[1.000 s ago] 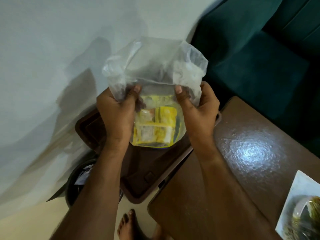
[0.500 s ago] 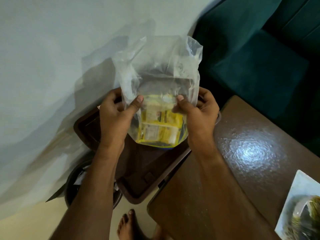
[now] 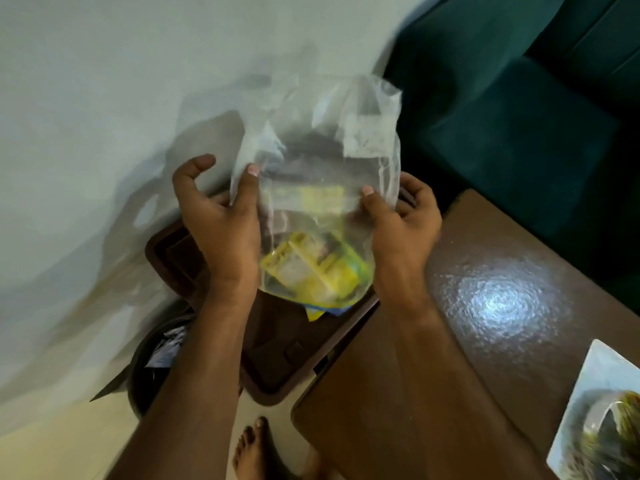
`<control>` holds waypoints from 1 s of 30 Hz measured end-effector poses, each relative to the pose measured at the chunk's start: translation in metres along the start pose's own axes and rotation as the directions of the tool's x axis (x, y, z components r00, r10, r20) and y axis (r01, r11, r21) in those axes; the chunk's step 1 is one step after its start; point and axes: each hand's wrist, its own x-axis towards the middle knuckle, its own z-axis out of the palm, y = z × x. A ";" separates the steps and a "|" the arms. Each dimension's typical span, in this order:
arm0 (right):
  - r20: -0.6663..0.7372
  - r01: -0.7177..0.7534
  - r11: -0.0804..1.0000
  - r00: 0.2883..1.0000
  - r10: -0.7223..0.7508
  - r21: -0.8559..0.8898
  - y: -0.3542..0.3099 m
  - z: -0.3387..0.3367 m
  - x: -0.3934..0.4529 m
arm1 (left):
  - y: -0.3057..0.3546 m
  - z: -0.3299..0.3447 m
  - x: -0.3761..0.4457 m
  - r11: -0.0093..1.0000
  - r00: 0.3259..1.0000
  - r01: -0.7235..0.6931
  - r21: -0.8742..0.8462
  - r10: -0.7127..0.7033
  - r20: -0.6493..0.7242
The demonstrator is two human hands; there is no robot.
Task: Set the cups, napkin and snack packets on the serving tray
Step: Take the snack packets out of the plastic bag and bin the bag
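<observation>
A clear plastic bag [image 3: 325,161] holds yellow snack packets [image 3: 311,271] at its bottom. My left hand [image 3: 221,223] pinches the bag's left side and my right hand [image 3: 398,223] pinches its right side, both at mid-height. The bag hangs above a dark brown serving tray [image 3: 277,341], which juts off the left edge of a brown table [image 3: 450,341]. A corner of one yellow and blue packet pokes out under the bag. No cups or napkin are visible. The image is blurred by motion.
A white wall fills the left. A dark green sofa [image 3: 519,133] stands at the upper right. A dark round bin [image 3: 156,362] with scraps sits on the floor under the tray. A white plate with a glass object [image 3: 599,420] lies at the table's right edge. My bare foot [image 3: 256,452] is below.
The bag's opening has been pulled wider and higher. The packets have slid and tilted at the bottom. My left fingers have spread off the bag's edge.
</observation>
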 end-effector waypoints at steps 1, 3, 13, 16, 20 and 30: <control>-0.001 -0.006 1.000 1.000 0.006 -0.006 -0.001 -0.001 0.001 | -0.002 0.000 0.001 1.000 1.000 0.014 0.000 -0.014 -0.007; 0.015 0.036 0.999 0.999 -0.036 -0.007 -0.004 -0.005 0.002 | -0.004 -0.002 0.004 0.999 1.000 0.012 0.051 -0.012 0.014; 0.695 0.760 0.527 0.611 -0.379 -0.381 -0.012 -0.035 0.003 | 0.000 -0.006 0.005 0.985 0.990 0.133 0.110 -0.137 0.038; 0.820 0.765 0.518 0.540 -0.191 -0.383 -0.005 -0.043 0.004 | 0.002 -0.008 0.011 0.981 0.985 0.157 0.115 -0.164 0.048; 0.790 0.685 0.500 0.613 -0.001 -0.530 -0.002 -0.049 0.008 | 0.008 -0.013 0.012 0.988 0.992 0.030 0.149 -0.048 0.118; 0.513 0.608 0.660 0.774 -0.370 -0.441 -0.007 -0.041 0.001 | 0.008 -0.065 0.005 0.578 0.698 -0.605 0.547 0.056 0.714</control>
